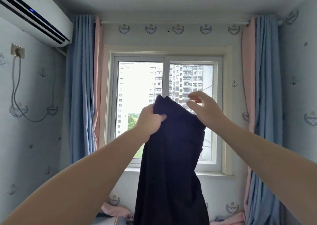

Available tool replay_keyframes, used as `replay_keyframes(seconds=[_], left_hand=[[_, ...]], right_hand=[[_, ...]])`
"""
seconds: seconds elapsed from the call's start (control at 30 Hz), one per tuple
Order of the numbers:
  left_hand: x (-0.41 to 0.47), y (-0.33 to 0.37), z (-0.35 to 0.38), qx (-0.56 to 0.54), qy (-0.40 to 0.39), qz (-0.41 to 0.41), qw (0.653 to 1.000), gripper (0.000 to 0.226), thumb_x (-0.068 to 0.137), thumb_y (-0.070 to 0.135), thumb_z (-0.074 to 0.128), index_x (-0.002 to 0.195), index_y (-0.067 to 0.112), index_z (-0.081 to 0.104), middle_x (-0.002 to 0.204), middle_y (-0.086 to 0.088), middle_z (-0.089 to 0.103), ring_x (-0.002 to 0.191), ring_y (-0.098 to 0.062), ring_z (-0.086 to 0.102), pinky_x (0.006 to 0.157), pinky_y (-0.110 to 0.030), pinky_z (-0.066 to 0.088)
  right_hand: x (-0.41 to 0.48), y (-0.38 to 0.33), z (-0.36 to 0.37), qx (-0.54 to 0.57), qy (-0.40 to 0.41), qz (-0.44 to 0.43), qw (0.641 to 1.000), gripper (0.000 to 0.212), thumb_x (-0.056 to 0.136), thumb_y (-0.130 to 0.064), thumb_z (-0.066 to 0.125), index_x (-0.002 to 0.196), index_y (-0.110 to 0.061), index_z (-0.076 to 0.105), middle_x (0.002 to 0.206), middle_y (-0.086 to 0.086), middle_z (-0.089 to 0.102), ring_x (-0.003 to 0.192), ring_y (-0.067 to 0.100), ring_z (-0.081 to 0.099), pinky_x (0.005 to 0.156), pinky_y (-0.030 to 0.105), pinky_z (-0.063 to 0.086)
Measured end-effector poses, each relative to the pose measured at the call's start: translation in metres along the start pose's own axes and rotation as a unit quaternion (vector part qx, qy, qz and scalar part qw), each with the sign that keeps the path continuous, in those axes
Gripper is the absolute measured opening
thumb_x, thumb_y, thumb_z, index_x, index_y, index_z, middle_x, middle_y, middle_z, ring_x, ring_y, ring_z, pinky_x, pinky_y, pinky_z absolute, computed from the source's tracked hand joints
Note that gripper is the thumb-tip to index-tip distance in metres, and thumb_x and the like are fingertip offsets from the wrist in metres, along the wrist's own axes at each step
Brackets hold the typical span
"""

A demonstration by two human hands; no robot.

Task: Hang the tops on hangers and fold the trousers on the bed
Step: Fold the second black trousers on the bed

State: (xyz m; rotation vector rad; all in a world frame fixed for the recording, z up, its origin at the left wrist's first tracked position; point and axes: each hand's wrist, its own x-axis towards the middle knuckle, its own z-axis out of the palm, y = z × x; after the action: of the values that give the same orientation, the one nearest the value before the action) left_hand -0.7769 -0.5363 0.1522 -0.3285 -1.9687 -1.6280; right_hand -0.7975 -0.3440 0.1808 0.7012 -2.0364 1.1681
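Bedroom, window (140,87) far centre. Left hand (151,117) clenched on top edge of dark garment (171,156), held up mid-air before glass. Right hand (204,109) fingers spread, just beside upper right edge, gripping nothing visible. Hanging full length, unfolded; top or trousers, cannot tell. No hanger seen. Pink clothes (115,211) heaped low beneath. Judged: folding and hanging mostly left.

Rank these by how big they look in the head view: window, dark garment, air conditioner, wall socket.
1. window
2. dark garment: held close to the camera, which inflates its size, so its place against the window is unsure
3. air conditioner: partly cut off by the frame edge
4. wall socket
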Motion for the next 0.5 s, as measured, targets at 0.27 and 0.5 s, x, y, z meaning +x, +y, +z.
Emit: replay_keyframes(seconds=[0.27, 0.5], left_hand=[[0.0, -0.002, -0.048, -0.125, -0.046, -0.066, 0.989, 0.023, 0.096, 0.004, 0.061, 0.116, 0.011, 0.07, 0.105, -0.008, 0.078, 0.094, -0.026, 0.075, 0.079, -0.038, 0.06], [0.0, -0.017, -0.102, -0.153, -0.042, -0.117, 0.98, 0.025, 0.096, 0.009, 0.063, 0.12, 0.012, 0.069, 0.113, -0.011, 0.076, 0.107, -0.032, 0.071, 0.097, -0.049, 0.055]], right_hand=[[-0.036, 0.08, 0.019, 0.351, -0.335, 0.289, 0.825, 0.092, 0.075, -0.091, 0.04, 0.144, -0.032, 0.05, 0.143, 0.008, 0.058, 0.135, 0.028, 0.052, 0.109, 0.051, 0.041], [-0.062, 0.052, 0.075, 0.391, -0.287, 0.321, 0.813, 0.051, 0.095, -0.043, 0.06, 0.134, -0.01, 0.063, 0.133, 0.012, 0.066, 0.128, 0.032, 0.059, 0.114, 0.05, 0.04]])
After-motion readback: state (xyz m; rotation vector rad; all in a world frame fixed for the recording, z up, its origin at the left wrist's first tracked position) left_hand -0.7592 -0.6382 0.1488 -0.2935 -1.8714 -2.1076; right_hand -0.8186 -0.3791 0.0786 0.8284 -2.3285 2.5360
